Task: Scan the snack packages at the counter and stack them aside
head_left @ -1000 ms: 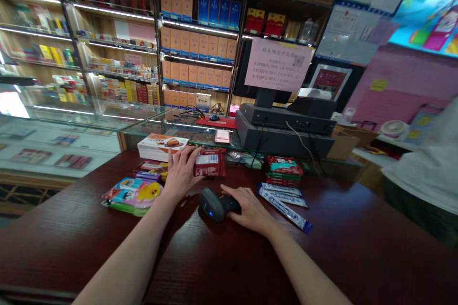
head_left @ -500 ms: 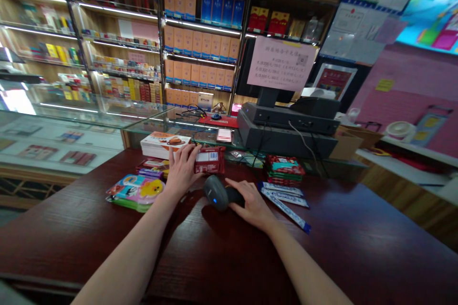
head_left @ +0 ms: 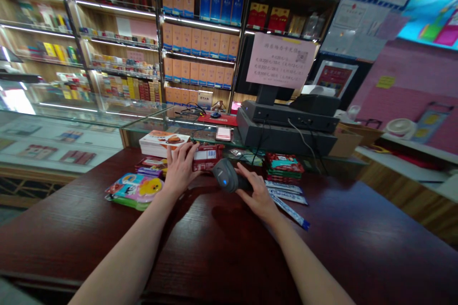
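Note:
My left hand (head_left: 181, 166) grips a dark red snack packet (head_left: 206, 157) whose white label and barcode face me. In my right hand (head_left: 258, 193) is a black barcode scanner (head_left: 226, 176), lifted above the counter with a small blue light showing. The scanner's head is close to the packet's lower right corner. Left of my left hand lie a white box with an orange picture (head_left: 162, 142), several small snack packs (head_left: 152, 164) and a colourful pack with a yellow duck (head_left: 134, 190).
Right of the scanner, a stack of red and green packets (head_left: 283, 167) and several blue-and-white sticks (head_left: 289, 209) lie on the dark wooden counter (head_left: 222, 257). Behind stands a cash register (head_left: 286, 126) with a pink notice (head_left: 281, 60). Glass cases (head_left: 60, 128) extend left.
My right hand has raised the scanner and moved it slightly right and away from me, closer to the packet. My left hand keeps its hold on the packet, tilted slightly.

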